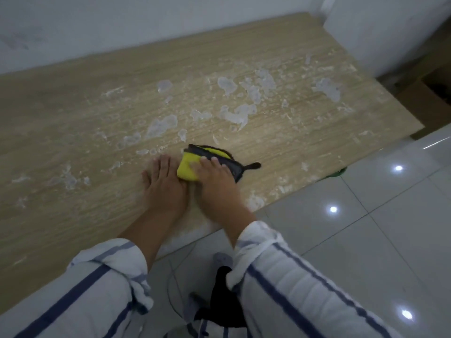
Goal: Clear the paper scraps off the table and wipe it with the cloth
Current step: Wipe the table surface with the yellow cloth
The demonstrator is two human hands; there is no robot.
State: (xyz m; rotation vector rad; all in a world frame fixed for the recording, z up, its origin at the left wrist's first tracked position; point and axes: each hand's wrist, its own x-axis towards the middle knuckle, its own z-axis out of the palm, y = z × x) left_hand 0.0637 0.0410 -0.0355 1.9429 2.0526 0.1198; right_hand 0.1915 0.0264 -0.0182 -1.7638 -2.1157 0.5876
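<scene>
A folded yellow cloth (189, 168) with a dark grey edge and a small black loop lies on the light wooden table (73, 113). My right hand (217, 178) lies flat on top of it, fingers spread over the dark edge. My left hand (163, 181) rests flat on the table with its fingers touching the cloth's left side. Several white, wet-looking paper scraps (161, 125) are stuck across the middle and the far right (327, 87) of the tabletop. Smaller scraps (69, 178) lie to the left of my hands.
The table's front edge runs diagonally just right of my hands, with glossy white floor tiles (366, 240) beyond it. A white wall (122, 25) backs the table. A cardboard box (429, 98) stands past the right end. Something green (338, 172) peeks from under the edge.
</scene>
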